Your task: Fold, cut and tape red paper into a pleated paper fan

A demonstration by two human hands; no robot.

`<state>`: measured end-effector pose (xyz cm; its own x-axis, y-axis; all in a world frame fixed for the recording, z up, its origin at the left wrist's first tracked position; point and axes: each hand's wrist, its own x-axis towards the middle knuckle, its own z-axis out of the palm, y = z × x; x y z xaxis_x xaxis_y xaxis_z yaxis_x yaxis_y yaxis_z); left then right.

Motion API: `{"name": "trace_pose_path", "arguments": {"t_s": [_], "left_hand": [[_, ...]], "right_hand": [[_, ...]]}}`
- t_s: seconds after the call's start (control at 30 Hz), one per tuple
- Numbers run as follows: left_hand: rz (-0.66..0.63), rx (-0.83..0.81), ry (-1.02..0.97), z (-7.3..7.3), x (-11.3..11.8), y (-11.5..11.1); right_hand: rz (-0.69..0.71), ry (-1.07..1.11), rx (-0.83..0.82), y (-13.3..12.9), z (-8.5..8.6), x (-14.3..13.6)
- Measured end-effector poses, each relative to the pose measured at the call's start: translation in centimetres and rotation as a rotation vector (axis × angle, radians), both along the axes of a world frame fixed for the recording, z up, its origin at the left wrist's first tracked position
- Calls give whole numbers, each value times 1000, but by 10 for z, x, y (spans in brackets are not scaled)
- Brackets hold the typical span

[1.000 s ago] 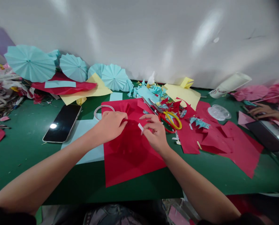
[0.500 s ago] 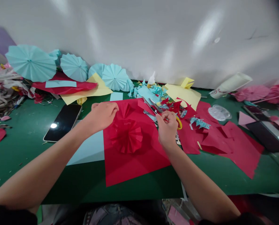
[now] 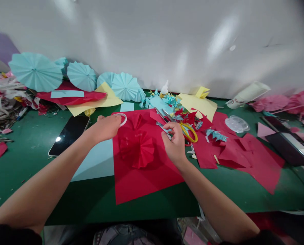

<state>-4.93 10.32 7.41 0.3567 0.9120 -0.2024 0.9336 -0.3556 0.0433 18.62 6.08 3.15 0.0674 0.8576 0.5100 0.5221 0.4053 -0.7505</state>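
Observation:
My left hand (image 3: 106,127) has its fingers wrapped round a clear tape roll (image 3: 123,119), whose pale ring shows past the fingertips, above the far left of a red paper sheet (image 3: 131,185). Over the sheet's right side is my right hand (image 3: 174,141), thumb and fingers curved but apart, with nothing visible between them. Yellow-handled scissors (image 3: 190,133) lie just to its right, their blades partly hidden. A pleated red paper fan, rounded out like a rosette (image 3: 141,149), rests on the sheet between my hands.
Light-blue pleated rosettes (image 3: 35,71) lean along the wall at the back left. A black phone (image 3: 69,136) lies left of light-blue paper (image 3: 95,163). Paper scraps (image 3: 167,102), red sheets (image 3: 259,160) and a clear plastic piece (image 3: 236,124) are to the right.
My right hand has moved left, away from the scissors' handles, and its fingers have spread. My left hand has turned slightly, bringing the tape ring into view.

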Motion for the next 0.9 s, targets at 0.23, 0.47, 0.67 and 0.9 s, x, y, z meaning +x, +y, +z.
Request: {"name": "trace_pose_path", "arguments": {"t_s": [0.23,0.47,0.67,0.9], "left_hand": [[111,13,-528,22,8,-11],[66,-41,-816,33,20,-28],[99,-60,-986,32,29,-33],[-27,-167,-1080,32,31,-40]], "right_hand": [[209,-228,102,1,31,-18],[249,-429,191,11,54,-38],[278,-425,272,11,53,-41],[168,-368,373,15,51,-35]]}}
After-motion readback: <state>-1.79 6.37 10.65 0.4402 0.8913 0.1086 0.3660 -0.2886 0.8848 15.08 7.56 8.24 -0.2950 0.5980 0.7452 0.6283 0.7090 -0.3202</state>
